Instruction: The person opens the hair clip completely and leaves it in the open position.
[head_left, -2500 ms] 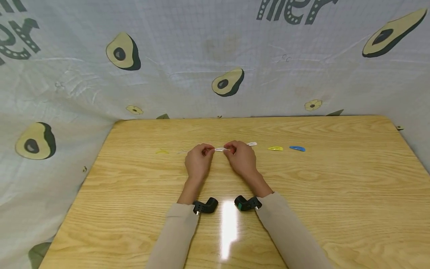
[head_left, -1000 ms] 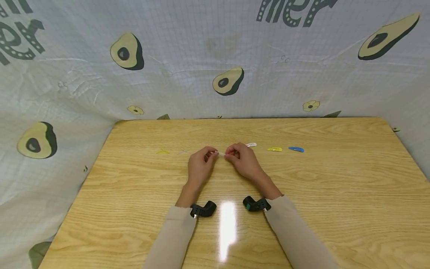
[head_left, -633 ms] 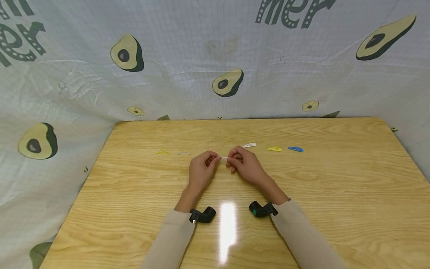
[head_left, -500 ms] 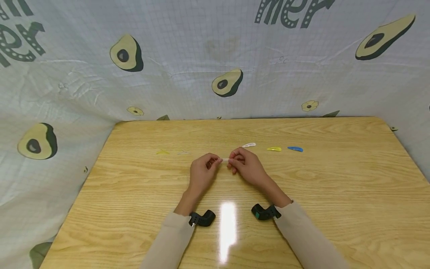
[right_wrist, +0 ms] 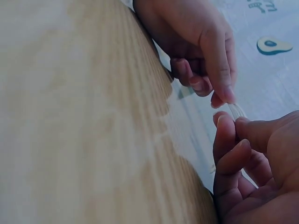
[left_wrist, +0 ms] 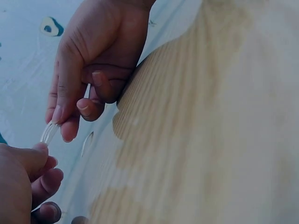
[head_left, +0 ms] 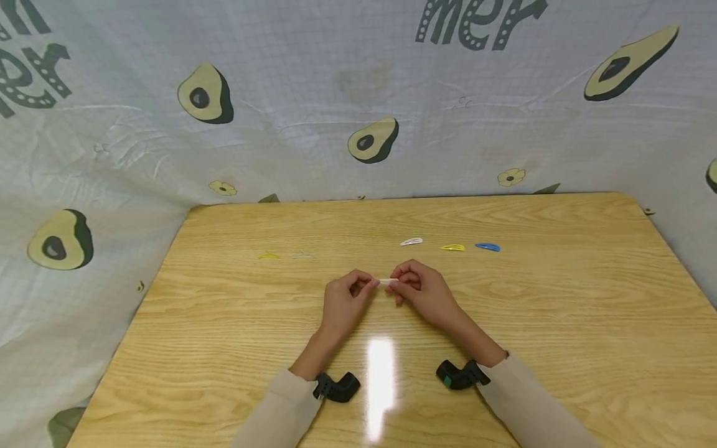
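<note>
Both hands hold a small white snap hair clip (head_left: 385, 282) between them, above the middle of the table. The left hand (head_left: 348, 303) pinches its left end with thumb and fingers. At the other end, the right hand (head_left: 427, 295) pinches it in the same way. The left wrist view shows the clip (left_wrist: 49, 133) bridging the two sets of fingertips, its ends covered. In the right wrist view, the clip (right_wrist: 237, 112) shows pale parallel strips.
Right of centre on the wooden table (head_left: 560, 298) lie a white clip (head_left: 411, 241), a yellow clip (head_left: 452, 247) and a blue clip (head_left: 488, 247). To the left lie a thin yellow piece (head_left: 269, 255) and a thin whitish piece (head_left: 304, 255). An avocado-print cloth (head_left: 291, 74) hangs behind.
Both hands have drawn the white hair clip nearer the body and slightly right, keeping their pinch. The white clip on the table, earlier partly behind the right hand, now shows fully.
</note>
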`<state>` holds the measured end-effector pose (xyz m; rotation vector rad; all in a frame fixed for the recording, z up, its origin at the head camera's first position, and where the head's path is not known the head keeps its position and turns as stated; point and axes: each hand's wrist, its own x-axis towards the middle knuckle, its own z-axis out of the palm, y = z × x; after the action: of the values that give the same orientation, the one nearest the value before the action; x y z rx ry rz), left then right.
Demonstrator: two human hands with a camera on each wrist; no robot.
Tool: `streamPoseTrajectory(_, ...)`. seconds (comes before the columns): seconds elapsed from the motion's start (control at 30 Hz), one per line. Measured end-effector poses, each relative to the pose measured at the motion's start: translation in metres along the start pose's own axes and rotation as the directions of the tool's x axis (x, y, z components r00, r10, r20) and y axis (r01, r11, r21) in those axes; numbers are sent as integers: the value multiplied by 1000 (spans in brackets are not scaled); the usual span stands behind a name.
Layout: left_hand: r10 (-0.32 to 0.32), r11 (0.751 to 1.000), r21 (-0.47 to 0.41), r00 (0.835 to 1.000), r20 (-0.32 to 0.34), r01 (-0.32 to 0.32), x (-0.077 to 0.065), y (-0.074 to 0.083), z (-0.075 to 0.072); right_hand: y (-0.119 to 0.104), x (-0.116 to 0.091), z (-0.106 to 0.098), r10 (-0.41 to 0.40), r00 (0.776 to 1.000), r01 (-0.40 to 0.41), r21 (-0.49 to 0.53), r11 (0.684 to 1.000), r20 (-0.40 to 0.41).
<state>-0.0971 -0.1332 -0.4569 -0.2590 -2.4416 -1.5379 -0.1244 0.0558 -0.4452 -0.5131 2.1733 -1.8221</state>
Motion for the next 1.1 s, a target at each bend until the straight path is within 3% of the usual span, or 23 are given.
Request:
streamPoseTrajectory(0.2,-68,987,-137,993,96,81,-10,15,6,0,-17,-8,27,999,-27,-3,1000,19)
streamPoseTrajectory(0.3,-33,987,-152,994,108,49,-14,12,11,1,-26,-12,47,998,-47,1,999,28)
streamPoseTrajectory(0.63,114,993,2,986,118,-115,-25,20,22,2,-51,-24,95,994,-96,19,995,54)
streamPoseTrajectory(0.93,178,981,58,978,112,-185,-32,26,36,4,-67,-36,140,990,-140,-38,989,-5)
streamPoseTrajectory(1.1,172,975,119,978,119,-186,-33,29,40,6,-72,-38,128,991,-130,-46,990,-39)
